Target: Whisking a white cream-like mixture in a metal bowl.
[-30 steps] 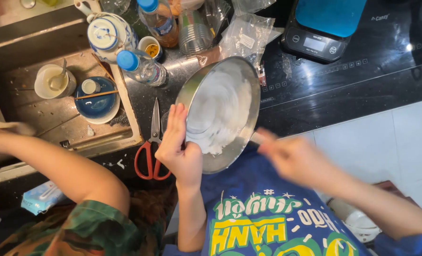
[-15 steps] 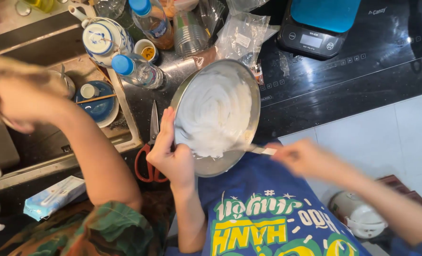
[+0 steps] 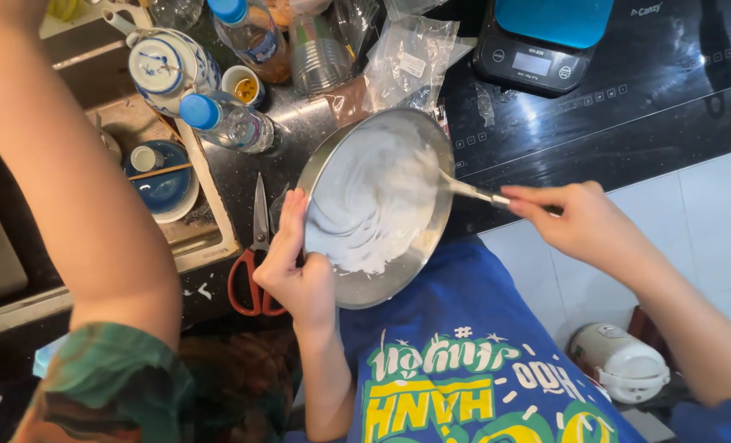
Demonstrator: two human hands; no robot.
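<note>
Bowl (image 3: 373, 205): my left hand (image 3: 295, 275) grips rim, right hand (image 3: 583, 221) now stirs with spoon (image 3: 472, 191); clear bag (image 3: 410, 61) behind.

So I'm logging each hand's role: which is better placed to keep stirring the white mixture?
Right. The right hand already grips the utensil reaching into the white mixture, while the left hand is occupied gripping the tilted metal bowl.

The other person's arm (image 3: 78, 189), low by the sink at 9 o'clock a second ago, now stands raised across the left side, its hand out of view past 11 o'clock. The right hand (image 3: 583, 220) rides higher, toward 3 o'clock, and its metal utensil (image 3: 468, 191) reaches into the bowl (image 3: 365, 287) from the right rim, the white batter (image 3: 365, 205) smeared wider.
</note>
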